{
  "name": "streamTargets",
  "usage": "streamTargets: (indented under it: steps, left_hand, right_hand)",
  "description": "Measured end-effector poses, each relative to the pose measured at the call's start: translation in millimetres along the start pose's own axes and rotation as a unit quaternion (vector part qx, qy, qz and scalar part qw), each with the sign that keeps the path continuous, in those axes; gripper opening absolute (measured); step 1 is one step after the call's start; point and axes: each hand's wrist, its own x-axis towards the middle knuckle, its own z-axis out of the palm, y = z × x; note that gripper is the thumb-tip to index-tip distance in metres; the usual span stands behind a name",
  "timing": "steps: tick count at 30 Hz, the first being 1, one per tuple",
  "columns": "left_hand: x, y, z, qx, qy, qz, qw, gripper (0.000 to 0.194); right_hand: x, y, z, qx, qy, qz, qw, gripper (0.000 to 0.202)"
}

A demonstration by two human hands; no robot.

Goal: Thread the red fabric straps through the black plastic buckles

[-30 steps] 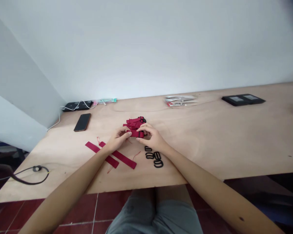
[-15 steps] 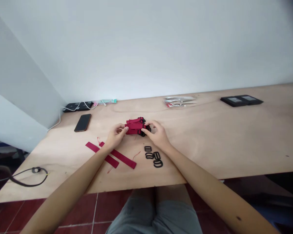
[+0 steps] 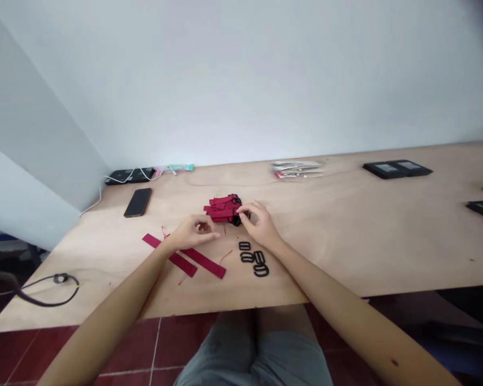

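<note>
A pile of red webbing straps point(image 3: 222, 210) with black buckles on their right end lies at the middle of the table. At that buckled end, my right hand point(image 3: 260, 221) is closed, thumb and index finger pinching a red strap. My left hand point(image 3: 196, 231) is just below the pile's left end, its curved fingers and thumb apart and holding nothing. Two loose red strips point(image 3: 204, 262) with frayed threads lie near my left wrist, partly hidden by it. Several black plastic slide buckles point(image 3: 247, 257) rest beside my right forearm.
A phone point(image 3: 138, 202) lies at the left, below black boxes point(image 3: 123, 177) with a white cable. Packets point(image 3: 298, 169) sit by the wall, and black cases point(image 3: 397, 169) at the back right. A black cable point(image 3: 44, 305) loops over the left edge.
My left hand has let go of the straps' left end and moved down and slightly right. My right hand stays at the buckled end. The view has shifted slightly, showing dark objects at far right.
</note>
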Motion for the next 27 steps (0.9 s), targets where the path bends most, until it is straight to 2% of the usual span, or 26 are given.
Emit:
streamTargets:
  steps: [2,3,4,6,8,9,13,16,18,20,24,27]
  left_hand:
    - [-1.8,3.3,-2.2,-0.011,-0.133,0.054,0.990,0.025]
    - [-2.0,3.7,-2.5,-0.013,-0.178,0.084,0.980,0.028]
    - [-1.8,3.4,-2.6,-0.010,-0.205,0.108,0.973,0.033]
    - [-0.7,2.2,-2.5,0.004,-0.225,0.125,0.966,0.033]
    - [0.4,1.0,-2.6,0.007,-0.226,0.113,0.967,0.024]
    - [0.8,0.6,-2.7,0.001,-0.227,0.107,0.968,0.019]
    - [1.0,-2.1,-2.2,-0.025,-0.222,0.091,0.970,0.015]
    - [-0.5,-5.3,-0.1,-0.036,-0.209,0.051,0.976,0.017]
    - [-1.5,-6.9,2.0,-0.047,-0.185,0.014,0.982,0.017]
    - [-1.9,-7.7,4.3,-0.039,-0.147,-0.007,0.988,0.013]
    - [0.1,-8.1,9.1,0.009,-0.064,0.007,0.998,0.018]
    - [2.8,-8.7,12.0,0.031,-0.036,0.030,0.998,0.023]
  right_hand:
    - [-5.1,-0.9,-7.0,0.056,-0.038,0.044,0.997,0.014]
    - [-7.5,-0.9,-11.1,0.078,-0.085,0.072,0.991,0.017]
    - [-9.4,-0.7,-15.3,0.090,-0.147,0.091,0.981,0.018]
    - [-10.7,-0.3,-22.9,0.104,-0.262,0.121,0.952,0.020]
    - [-8.7,0.0,-28.7,0.115,-0.327,0.134,0.928,0.023]
    - [-6.8,0.2,-30.8,0.124,-0.339,0.138,0.922,0.025]
    - [0.5,2.1,-38.1,0.136,-0.327,0.149,0.923,0.028]
    - [2.7,5.0,-43.8,0.107,-0.367,0.135,0.914,0.024]
    - [2.6,6.8,-45.7,0.093,-0.388,0.121,0.909,0.023]
    - [2.0,7.7,-44.8,0.078,-0.381,0.113,0.914,0.021]
    - [0.9,6.0,-39.1,0.068,-0.368,0.090,0.923,0.015]
    - [1.1,3.4,-37.0,0.071,-0.372,0.092,0.921,0.013]
